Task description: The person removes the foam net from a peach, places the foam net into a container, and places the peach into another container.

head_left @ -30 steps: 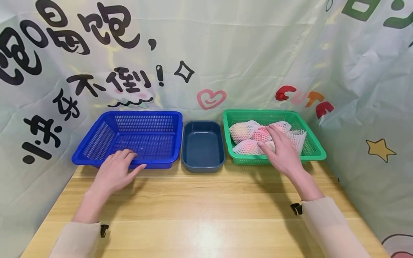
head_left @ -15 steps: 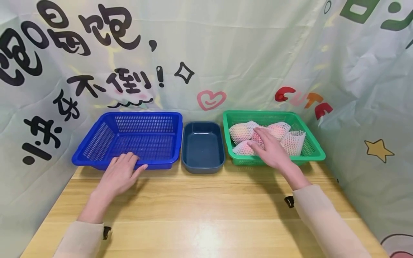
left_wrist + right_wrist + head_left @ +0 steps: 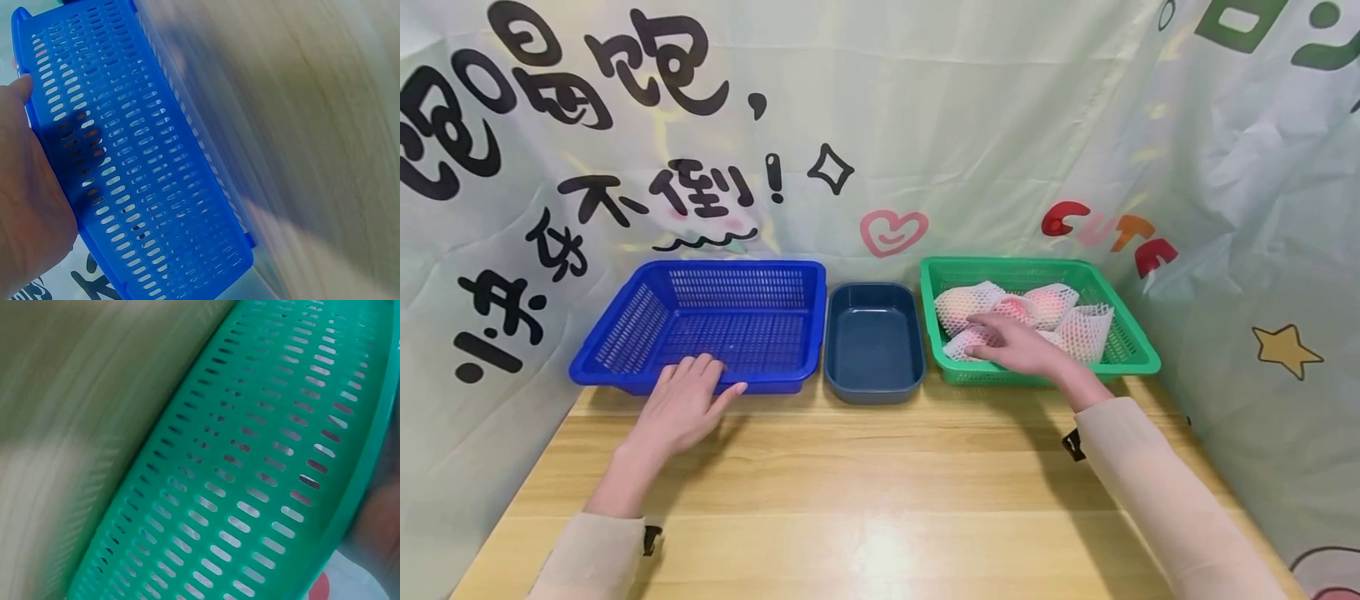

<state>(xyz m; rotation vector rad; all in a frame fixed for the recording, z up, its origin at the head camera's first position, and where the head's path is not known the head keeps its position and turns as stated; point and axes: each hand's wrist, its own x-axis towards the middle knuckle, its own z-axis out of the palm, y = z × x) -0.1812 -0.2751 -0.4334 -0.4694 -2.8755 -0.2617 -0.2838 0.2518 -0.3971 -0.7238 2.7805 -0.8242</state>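
In the head view my left hand point(image 3: 681, 404) rests on the front rim of a blue perforated basket point(image 3: 778, 387), fingers over the edge. The left wrist view shows the thumb at that rim. My right hand point(image 3: 1026, 346) reaches over the front of a green perforated basket point(image 3: 1123, 367). Its fingers and thumb spread about the front-left fruit point(image 3: 958, 345), a pinkish round one in white foam netting. Several more netted fruits, pink to pale yellow, lie behind and right of it. Whether the fingertips press on it is hard to see. In the right wrist view the green wall hides most of the hand.
Between the baskets stands a dark blue rectangular tub point(image 3: 874, 393), with nothing visible inside. All three containers line the back of a wooden table point(image 3: 850, 475), against a printed cloth backdrop point(image 3: 985, 108) that also runs along both sides.
My right hand has moved left and turned, passing from the middle fruits to the front-left one. The left hand has shifted slightly right along the blue basket's rim. The fruits appear unmoved.
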